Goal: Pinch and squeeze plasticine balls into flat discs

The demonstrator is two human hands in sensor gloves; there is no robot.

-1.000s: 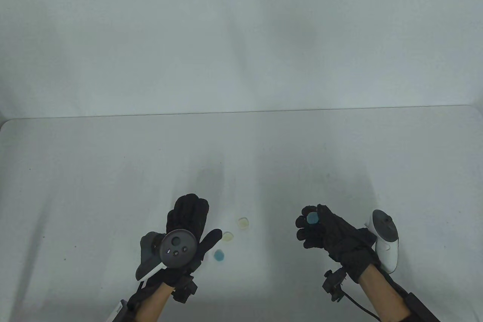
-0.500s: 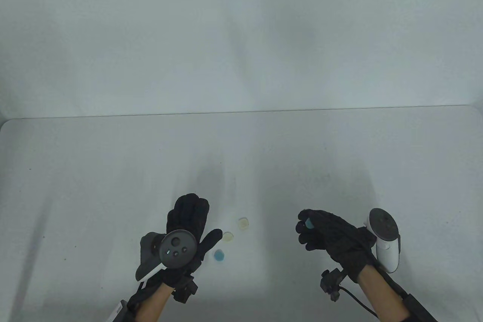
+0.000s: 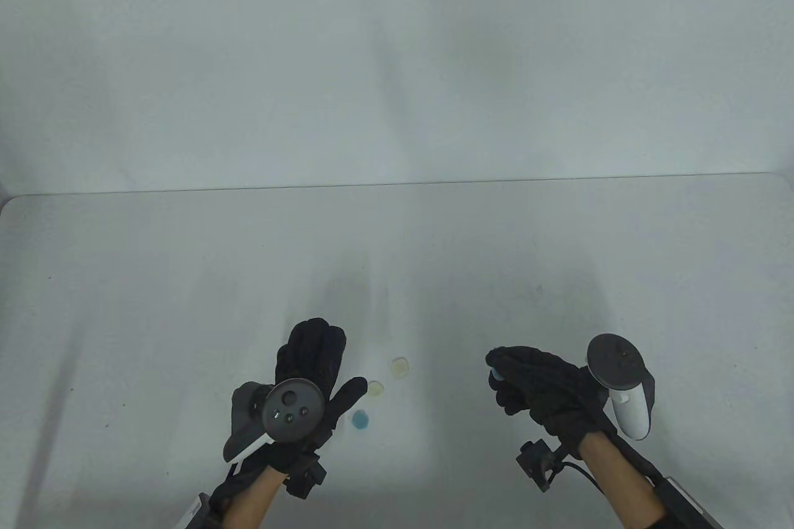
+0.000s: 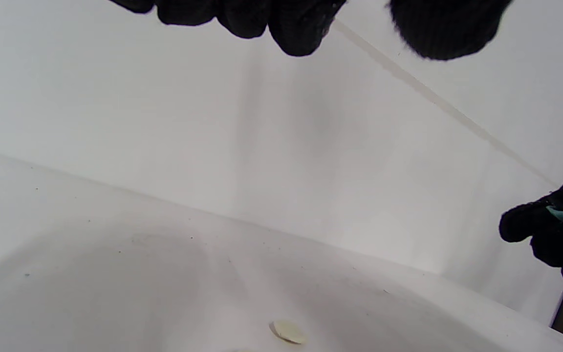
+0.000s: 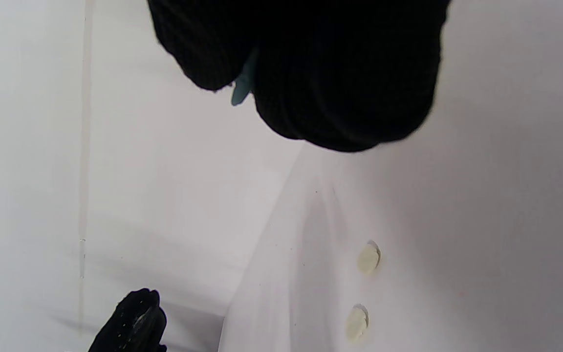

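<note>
Right hand [image 3: 539,389] grip pinching blue disc [image 5: 240,90], edge visible wrist-view; left hand [image 3: 310,361] released.

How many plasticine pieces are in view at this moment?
4: two pale discs and a blue disc on the table beside the left hand; one blue piece pinched in the right hand.

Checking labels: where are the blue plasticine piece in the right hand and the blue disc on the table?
blue plasticine piece [image 5: 240,90]: right wrist view, exposed edge between the fingers.
blue plasticine disc on the table [image 3: 360,419]: table view, top face.
</note>
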